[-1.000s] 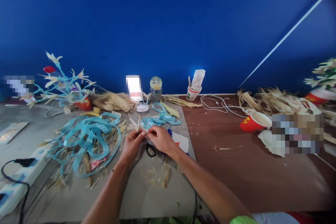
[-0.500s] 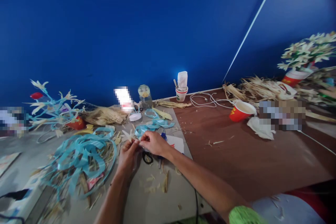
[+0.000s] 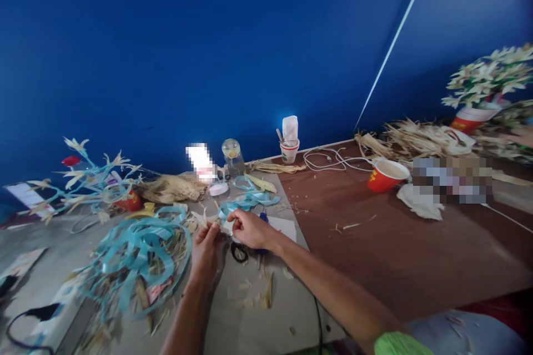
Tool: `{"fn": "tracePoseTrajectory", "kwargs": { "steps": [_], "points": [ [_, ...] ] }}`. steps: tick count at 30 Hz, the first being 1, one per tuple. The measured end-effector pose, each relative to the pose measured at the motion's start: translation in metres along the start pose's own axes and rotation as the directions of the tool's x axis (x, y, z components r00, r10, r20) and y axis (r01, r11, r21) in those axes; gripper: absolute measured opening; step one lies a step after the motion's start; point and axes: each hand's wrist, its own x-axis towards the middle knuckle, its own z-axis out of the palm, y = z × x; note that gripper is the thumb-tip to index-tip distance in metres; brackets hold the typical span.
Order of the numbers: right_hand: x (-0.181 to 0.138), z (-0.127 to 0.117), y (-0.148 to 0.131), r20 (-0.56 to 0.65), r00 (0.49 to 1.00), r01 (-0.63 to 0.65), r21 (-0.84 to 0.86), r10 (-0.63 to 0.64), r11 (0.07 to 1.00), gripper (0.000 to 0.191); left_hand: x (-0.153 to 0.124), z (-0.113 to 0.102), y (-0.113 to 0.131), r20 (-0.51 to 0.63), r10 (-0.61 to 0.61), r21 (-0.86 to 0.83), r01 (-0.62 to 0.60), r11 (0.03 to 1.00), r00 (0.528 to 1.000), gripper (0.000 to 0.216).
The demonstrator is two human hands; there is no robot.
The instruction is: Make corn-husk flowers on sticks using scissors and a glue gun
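Note:
My left hand (image 3: 205,244) is closed, thumb and fingertips pinching the base of a pale corn-husk flower (image 3: 204,217) whose petals point up. My right hand (image 3: 252,231) hovers just to its right with curled, closed fingers; whatever they hold, if anything, is too small to make out. Below the right hand lies a black ring-shaped handle (image 3: 239,253), and a blue tool (image 3: 263,217) is partly hidden behind that hand. Light-blue ribbon (image 3: 250,199) lies just beyond my hands, and a larger tangle of blue ribbon (image 3: 139,244) spreads to the left.
Husk flowers on blue stems stand in a red cup (image 3: 130,200) at left. At the back are a glass jar (image 3: 234,158), a paper cup (image 3: 290,152) and a white cable (image 3: 327,160). Right of them are a red cup (image 3: 386,176), crumpled tissue (image 3: 420,202) and dried husks (image 3: 416,138).
My right hand's fingers have drawn away from the left fingertips, opening a small gap. The flower in my left hand now points more upright. The view has shifted slightly.

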Motion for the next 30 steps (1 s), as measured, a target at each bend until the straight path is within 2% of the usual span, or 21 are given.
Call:
{"fn": "tracePoseTrajectory", "kwargs": {
  "steps": [5, 7, 8, 11, 13, 15, 23, 27, 30],
  "points": [
    [-0.016, -0.032, -0.008, -0.028, 0.999, -0.03, -0.28, 0.023, 0.96, 0.011, 0.0, 0.002, 0.002, 0.004, 0.018, 0.006, -0.018, 1.0, 1.0, 0.03],
    [-0.031, -0.047, -0.007, -0.044, 0.999, 0.005, -0.435, -0.027, 0.9, 0.013, -0.001, 0.003, 0.004, -0.002, 0.03, 0.004, -0.03, 1.0, 1.0, 0.031],
    [-0.04, -0.053, -0.005, -0.062, 0.998, -0.019, -0.506, -0.014, 0.862, 0.015, -0.001, 0.004, 0.004, -0.006, 0.035, 0.008, -0.035, 0.999, 0.999, 0.031],
    [-0.068, -0.063, 0.003, -0.12, 0.984, -0.178, -0.636, 0.132, 0.75, 0.03, -0.001, 0.004, 0.003, 0.005, 0.056, 0.048, -0.056, 0.997, 0.998, 0.029],
    [-0.081, -0.062, 0.01, -0.115, 0.971, -0.23, -0.676, 0.209, 0.7, 0.035, 0.0, 0.003, 0.002, 0.011, 0.063, 0.075, -0.063, 0.995, 0.998, 0.028],
    [-0.088, -0.058, 0.015, -0.099, 0.969, -0.229, -0.71, 0.228, 0.666, 0.037, 0.0, 0.003, 0.0, 0.008, 0.062, 0.089, -0.062, 0.994, 0.998, 0.027],
    [-0.08, -0.041, 0.022, -0.063, 0.992, -0.115, -0.788, 0.105, 0.605, 0.042, 0.001, 0.001, -0.002, 0.042, 0.083, 0.064, -0.086, 0.994, 0.996, 0.03],
    [-0.075, -0.038, 0.024, -0.021, 0.994, -0.08, -0.782, 0.103, 0.618, 0.043, 0.002, -0.001, -0.002, 0.06, 0.11, 0.072, -0.114, 0.991, 0.992, 0.033],
    [-0.073, -0.036, 0.028, -0.011, 0.99, -0.104, -0.738, 0.142, 0.667, 0.047, 0.003, -0.002, -0.003, 0.057, 0.119, 0.088, -0.124, 0.988, 0.991, 0.033]
  ]
}}
